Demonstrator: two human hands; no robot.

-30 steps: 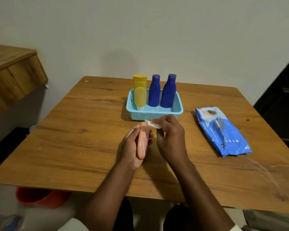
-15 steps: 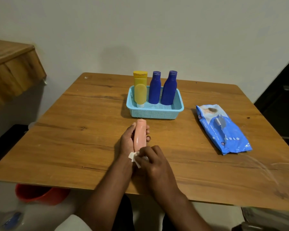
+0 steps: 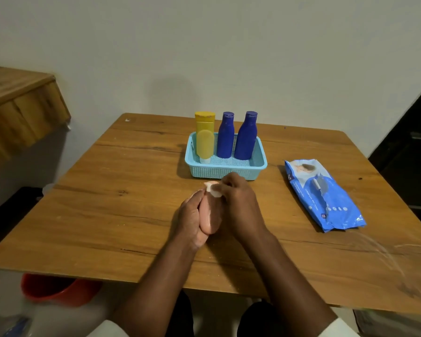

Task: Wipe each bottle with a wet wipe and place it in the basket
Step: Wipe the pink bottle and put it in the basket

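Observation:
My left hand (image 3: 188, 218) grips a peach-pink bottle (image 3: 209, 215) over the middle of the wooden table (image 3: 107, 215), its far end pointing at the basket. My right hand (image 3: 238, 205) pinches a small white wet wipe (image 3: 214, 190) against the bottle's far end. Just beyond stands the light blue basket (image 3: 225, 171). In it stand a yellow bottle (image 3: 204, 136) at the left and two dark blue bottles (image 3: 225, 136) (image 3: 246, 137) beside it.
A blue pack of wet wipes (image 3: 323, 194) lies on the table to the right of the basket. A red bin (image 3: 56, 289) sits on the floor under the table's near left edge. A wooden shelf (image 3: 17, 110) juts out at the left.
My right hand has slid the wipe from the bottle's near end back up to its far end. The left hand keeps holding the bottle.

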